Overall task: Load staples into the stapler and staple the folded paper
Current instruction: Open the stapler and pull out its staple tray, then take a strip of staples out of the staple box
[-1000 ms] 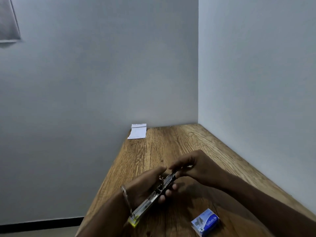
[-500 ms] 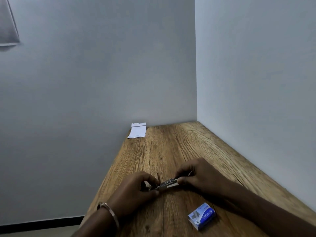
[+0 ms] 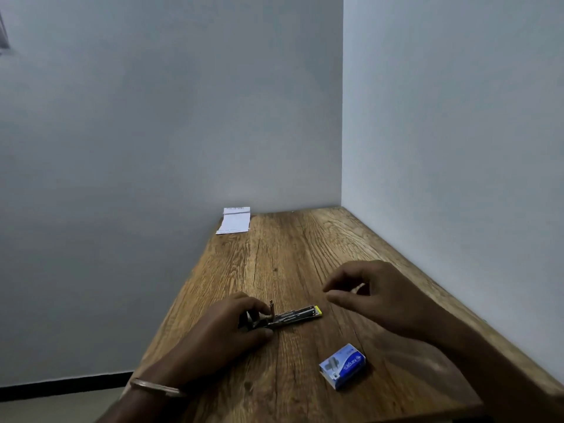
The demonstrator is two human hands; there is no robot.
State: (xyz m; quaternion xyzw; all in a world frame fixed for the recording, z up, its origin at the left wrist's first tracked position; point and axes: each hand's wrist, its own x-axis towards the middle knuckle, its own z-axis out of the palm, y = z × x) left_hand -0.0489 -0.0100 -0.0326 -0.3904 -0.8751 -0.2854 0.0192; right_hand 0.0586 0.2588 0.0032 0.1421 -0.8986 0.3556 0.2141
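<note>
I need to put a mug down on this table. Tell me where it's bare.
The widest free patch is the middle of the table, between the folded paper at the far left corner and the hands. The near edge left of the staple box is also bare. It is crowded around the stapler, with the left hand on it and the right hand just above.

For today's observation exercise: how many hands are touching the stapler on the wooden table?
1. The left hand grips the slim metal stapler with the yellow tip at its near end; the right hand hovers apart, above the wooden table.
</note>
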